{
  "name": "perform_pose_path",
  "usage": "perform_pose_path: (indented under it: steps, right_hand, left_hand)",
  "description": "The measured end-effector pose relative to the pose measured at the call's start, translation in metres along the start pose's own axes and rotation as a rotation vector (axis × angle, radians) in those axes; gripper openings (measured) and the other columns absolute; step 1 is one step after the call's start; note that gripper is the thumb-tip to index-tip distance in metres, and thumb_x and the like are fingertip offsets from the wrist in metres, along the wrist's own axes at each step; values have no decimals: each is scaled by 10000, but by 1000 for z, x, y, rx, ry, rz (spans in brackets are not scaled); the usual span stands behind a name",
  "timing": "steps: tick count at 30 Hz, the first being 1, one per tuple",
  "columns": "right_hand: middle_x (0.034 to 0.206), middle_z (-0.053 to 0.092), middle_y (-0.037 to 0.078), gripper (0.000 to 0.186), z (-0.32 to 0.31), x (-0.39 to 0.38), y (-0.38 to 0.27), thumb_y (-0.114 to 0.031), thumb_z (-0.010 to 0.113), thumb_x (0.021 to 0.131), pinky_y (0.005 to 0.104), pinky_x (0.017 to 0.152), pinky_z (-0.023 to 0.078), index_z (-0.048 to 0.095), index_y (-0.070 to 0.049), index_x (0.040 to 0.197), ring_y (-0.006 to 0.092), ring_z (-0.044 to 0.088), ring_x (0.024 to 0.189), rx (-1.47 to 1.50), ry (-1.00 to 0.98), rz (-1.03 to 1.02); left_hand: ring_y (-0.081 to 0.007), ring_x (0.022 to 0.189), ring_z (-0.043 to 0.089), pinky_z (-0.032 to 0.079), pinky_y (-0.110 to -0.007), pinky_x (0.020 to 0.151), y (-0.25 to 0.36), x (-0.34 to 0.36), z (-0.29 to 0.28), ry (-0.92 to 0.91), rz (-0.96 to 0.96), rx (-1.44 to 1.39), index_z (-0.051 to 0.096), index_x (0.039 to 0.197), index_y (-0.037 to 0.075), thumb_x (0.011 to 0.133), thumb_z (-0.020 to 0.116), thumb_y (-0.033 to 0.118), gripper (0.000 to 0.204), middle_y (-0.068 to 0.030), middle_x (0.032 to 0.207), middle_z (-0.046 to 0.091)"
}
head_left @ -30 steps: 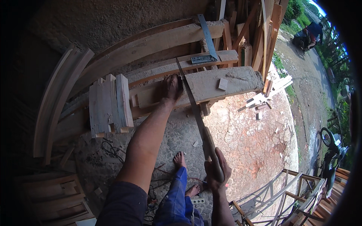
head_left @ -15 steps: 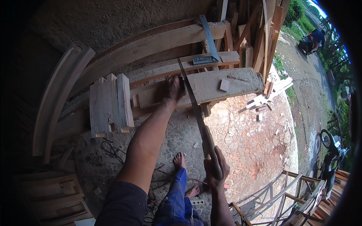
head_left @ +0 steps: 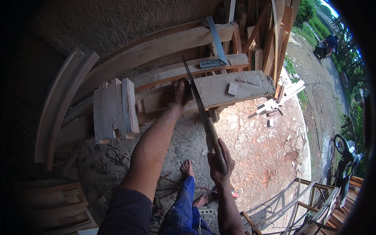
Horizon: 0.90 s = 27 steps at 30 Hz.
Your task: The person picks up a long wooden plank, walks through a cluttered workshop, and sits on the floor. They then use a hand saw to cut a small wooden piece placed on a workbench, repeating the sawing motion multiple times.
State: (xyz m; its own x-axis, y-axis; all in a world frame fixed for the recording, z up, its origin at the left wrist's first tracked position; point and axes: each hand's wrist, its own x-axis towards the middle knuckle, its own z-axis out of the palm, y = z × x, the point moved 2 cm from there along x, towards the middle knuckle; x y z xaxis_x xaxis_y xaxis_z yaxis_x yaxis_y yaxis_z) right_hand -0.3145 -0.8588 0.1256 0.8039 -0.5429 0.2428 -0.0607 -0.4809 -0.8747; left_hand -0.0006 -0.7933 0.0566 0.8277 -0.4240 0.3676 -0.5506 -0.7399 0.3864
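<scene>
My right hand (head_left: 221, 162) is closed round the wooden handle of a handsaw (head_left: 200, 102). The saw's long blade points away from me across a thick, pale wooden beam (head_left: 250, 83). Just left of the blade, my left hand (head_left: 180, 93) is closed on a piece of wood (head_left: 156, 101) lying along the beam; the fingertips are partly hidden in shadow. Right of the blade, a small wood block (head_left: 232, 89) rests on the beam. Beyond it, a metal try square (head_left: 213, 62) lies over another board.
Several notched boards (head_left: 113, 111) are stacked left of my left arm. Long planks (head_left: 266, 43) lean at the back right. Offcuts (head_left: 280, 100) and cords (head_left: 115, 154) lie on the floor near my bare feet. A motorbike (head_left: 344, 160) stands at the right, by wooden frames (head_left: 313, 199).
My right hand has pushed the saw away from me and slightly left. My left hand stays put on the wood. A distant rider on the road has moved a little farther off.
</scene>
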Motion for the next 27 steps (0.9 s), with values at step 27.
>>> perform_pose_path:
  steps: [27]
  right_hand:
    - [1083,699,212,570,-22,-72,26,-130,764,823,368,726,571,540,-21,1335,317,731,871,-210,-21,-139]
  left_hand:
    - [-377,998,621,503,-482,862,-16,2,9,28,-4,56,610,935,20,773,683,119,203,-201,975,666]
